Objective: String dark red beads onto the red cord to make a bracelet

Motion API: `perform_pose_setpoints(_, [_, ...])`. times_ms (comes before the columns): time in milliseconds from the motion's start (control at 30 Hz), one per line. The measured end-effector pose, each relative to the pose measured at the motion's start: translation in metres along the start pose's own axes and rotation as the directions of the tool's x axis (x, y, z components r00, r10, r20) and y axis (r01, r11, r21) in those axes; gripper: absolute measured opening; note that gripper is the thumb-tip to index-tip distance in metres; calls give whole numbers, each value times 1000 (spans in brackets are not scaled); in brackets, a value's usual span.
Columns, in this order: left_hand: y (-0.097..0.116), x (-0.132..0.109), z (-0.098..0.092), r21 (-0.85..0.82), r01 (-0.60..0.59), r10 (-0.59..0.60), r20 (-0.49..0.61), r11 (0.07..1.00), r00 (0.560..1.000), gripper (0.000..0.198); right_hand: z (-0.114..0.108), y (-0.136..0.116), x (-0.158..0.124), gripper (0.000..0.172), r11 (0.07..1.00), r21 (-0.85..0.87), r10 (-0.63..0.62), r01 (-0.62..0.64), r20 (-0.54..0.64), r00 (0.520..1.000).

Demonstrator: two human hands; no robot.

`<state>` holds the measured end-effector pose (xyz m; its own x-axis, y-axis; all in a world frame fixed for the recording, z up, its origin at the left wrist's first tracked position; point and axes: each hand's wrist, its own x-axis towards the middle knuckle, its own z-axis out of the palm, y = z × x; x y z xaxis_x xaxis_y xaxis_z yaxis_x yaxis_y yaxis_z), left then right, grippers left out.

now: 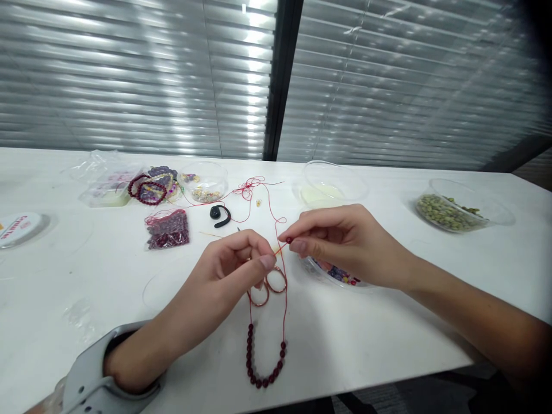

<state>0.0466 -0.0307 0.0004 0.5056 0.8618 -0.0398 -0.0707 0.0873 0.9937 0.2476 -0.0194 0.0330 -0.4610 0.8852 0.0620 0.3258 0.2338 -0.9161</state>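
Observation:
My left hand (237,270) pinches a thin red string (284,299) near its end. Between the thumb and forefinger of my right hand (345,244) is a dark red bead (289,240), and the string runs from my left fingertips to it. Below, a strand of dark red beads (265,380) hangs in a U on the same string. Scissors with copper-coloured handles (276,280) lie beneath my left hand, partly hidden by it. Under my right hand sits a clear bowl of mixed beads (338,273), half covered.
Behind my hands lie a tangle of red string (252,187), a black earpiece (221,215) and a bag of dark red beads (168,230). Beaded bracelets (152,192) are at the back left. A clear container of green pieces (451,213) stands right, a white lid (19,229) left.

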Motion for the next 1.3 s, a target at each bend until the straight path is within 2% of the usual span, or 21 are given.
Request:
perform_pose_setpoints(533, [-1, 2, 1, -9, 22, -22, -12, 1000, 1000, 15, 2, 0, -1, 16, 999, -31, -25, 25, -15, 1000])
perform_pose_setpoints(733, [0, 2, 2, 8, 39, -39, -1, 999, 999, 13, 3, -1, 0, 13, 961, -232, -161, 152, -19, 987])
perform_pose_setpoints(900, [1, 3, 3, 24, 51, -51, -5, 998, 999, 16, 6, 0, 1, 8, 892, -350, -304, 287, 7, 953])
perform_pose_setpoints(1067, [2, 3, 4, 67, 102, -103, 14, 992, 995, 18, 5, 3, -2, 7, 811, -404, -421, 424, 102, 902])
perform_pose_setpoints(1167, [2, 3, 4, 85, 96, -99, 36, 992, 994, 19, 5, 3, -6, 15, 787, -448, -390, 424, 171, 905])
perform_pose_setpoints(1300, [2, 4, 5, 72, 69, -75, 79, 995, 994, 18, 5, 0, -10, 15, 784, -446, -361, 432, 238, 902])
